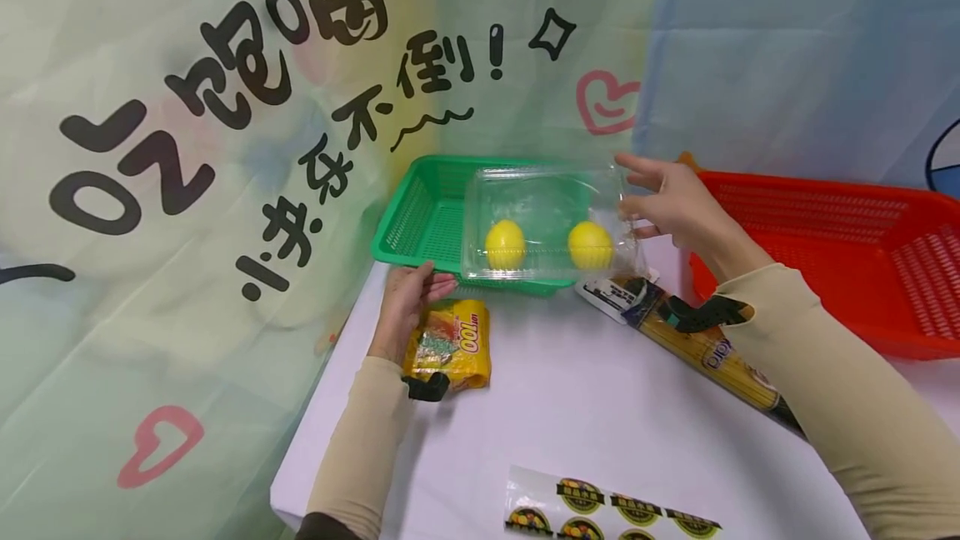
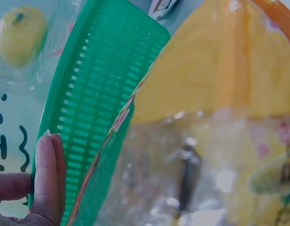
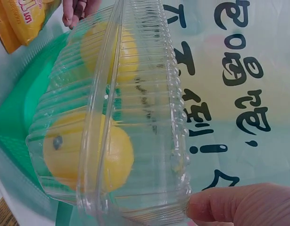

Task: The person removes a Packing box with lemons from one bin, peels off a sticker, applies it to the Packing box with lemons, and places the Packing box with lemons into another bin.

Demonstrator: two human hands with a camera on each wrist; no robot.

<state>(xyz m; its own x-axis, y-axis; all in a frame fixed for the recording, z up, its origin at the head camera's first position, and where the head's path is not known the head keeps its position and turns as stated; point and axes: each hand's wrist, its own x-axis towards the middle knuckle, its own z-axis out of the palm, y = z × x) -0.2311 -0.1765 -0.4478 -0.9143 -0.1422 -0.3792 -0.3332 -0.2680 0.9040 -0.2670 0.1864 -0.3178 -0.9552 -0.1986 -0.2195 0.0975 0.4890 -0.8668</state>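
A clear plastic clamshell box (image 1: 547, 190) with two yellow lemon-like fruits (image 1: 506, 245) inside hangs tilted over the green basket (image 1: 416, 227). My right hand (image 1: 671, 202) grips the box by its right end, its thumb on the plastic edge in the right wrist view. At the basket's near left corner, my left hand (image 1: 408, 302) pinches the rim between thumb and fingers; the left wrist view shows the fingers (image 2: 46, 174) lying along the perforated wall. Just below that hand lies a yellow snack bag (image 1: 450, 344), partly covered by the wrist.
A red basket (image 1: 825, 257) stands on the right. Between it and the snack bag, a pack of spaghetti (image 1: 697, 348) lies slantwise under my right forearm. A sheet of round black stickers (image 1: 600, 507) is at the table's near side. A printed cloth backdrop (image 1: 262, 273) hangs behind and left.
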